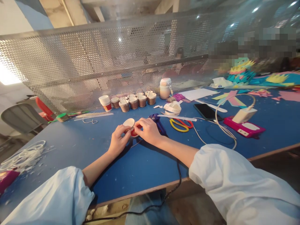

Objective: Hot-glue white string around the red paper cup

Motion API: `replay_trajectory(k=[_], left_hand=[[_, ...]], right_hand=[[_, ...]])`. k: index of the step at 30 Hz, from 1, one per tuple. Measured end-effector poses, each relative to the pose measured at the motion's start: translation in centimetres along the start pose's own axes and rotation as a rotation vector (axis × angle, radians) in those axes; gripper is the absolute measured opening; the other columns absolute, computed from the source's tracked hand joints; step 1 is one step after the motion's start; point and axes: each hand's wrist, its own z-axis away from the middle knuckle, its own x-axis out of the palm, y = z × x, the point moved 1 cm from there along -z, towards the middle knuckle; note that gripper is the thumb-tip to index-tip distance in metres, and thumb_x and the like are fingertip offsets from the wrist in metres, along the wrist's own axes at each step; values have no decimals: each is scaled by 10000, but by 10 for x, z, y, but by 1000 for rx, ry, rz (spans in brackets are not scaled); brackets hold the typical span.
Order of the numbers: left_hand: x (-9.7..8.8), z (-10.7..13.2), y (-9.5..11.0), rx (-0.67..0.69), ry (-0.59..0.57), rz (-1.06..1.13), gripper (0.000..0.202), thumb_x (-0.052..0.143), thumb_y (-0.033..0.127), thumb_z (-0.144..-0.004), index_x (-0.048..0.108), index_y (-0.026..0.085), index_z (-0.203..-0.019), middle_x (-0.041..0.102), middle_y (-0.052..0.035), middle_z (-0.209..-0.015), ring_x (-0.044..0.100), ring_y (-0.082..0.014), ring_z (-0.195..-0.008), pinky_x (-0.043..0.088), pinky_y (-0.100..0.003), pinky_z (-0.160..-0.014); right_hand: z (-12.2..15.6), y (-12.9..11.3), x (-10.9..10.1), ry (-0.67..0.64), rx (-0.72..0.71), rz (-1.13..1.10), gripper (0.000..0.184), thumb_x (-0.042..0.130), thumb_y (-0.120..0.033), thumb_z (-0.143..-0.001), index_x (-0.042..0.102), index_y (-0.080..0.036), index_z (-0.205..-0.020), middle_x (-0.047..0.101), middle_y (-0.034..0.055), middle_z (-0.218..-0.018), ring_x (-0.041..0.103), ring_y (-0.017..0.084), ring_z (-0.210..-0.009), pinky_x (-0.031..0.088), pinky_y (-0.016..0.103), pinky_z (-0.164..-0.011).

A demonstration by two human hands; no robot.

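Note:
Between my two hands is a small paper cup [129, 122], white inside with some red on its outer wall, tilted so its mouth shows. My left hand [119, 140] grips its left side near the rim, fingers closed. From the right, my right hand [148, 130] pinches at the cup's rim and wall; whether a thin piece is also between those fingertips is hidden. Just beyond my right hand lies a blue glue gun [160, 125]. Yellow and red-handled scissors [180, 125] rest to the right of it.
At the back stand a stack of paper cups [105, 103], several brown-wrapped cups [133, 102] and a lidded bottle [165, 88]. A roll of white ribbon [172, 108], a phone [207, 112] and a pink power strip [245, 126] with cables lie rightward. String scraps [25, 156] cover the left corner.

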Motion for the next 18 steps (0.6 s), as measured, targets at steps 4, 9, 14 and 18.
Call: replay_trajectory(k=[4,9,14,18], left_hand=[[-1,0,0,2,-3,-12,135,550,275,-854,653,192,-827,616,-16,-749,563,-149,-721,447,-277,-721],[-2,-1,-1,-8,-15,-26,140,528,278,-860,644,205,-829,618,-14,-756,556,-155,-738,441,-285,-728],[-3,-2,4,24,-7,-40,132,517,264,-870,629,209,-827,637,-27,-804,557,-170,-794,438,-303,-765],[-3,0,6,8,-9,-56,118,513,245,-854,615,209,-806,636,-18,-773,556,-164,-754,441,-299,-742]], right_hand=[[0,2,-1,4,-72,39,117,568,-210,-881,564,-192,-765,656,10,-763,579,144,-728,351,292,-722],[1,6,-1,-5,-93,61,126,534,-210,-901,564,-193,-780,658,17,-774,581,151,-742,347,298,-725],[1,7,0,-2,-81,63,150,516,-226,-920,565,-194,-781,658,18,-778,584,151,-743,349,300,-726],[1,6,-1,-15,-86,50,146,512,-225,-922,562,-195,-788,654,19,-780,584,153,-748,351,303,-728]])
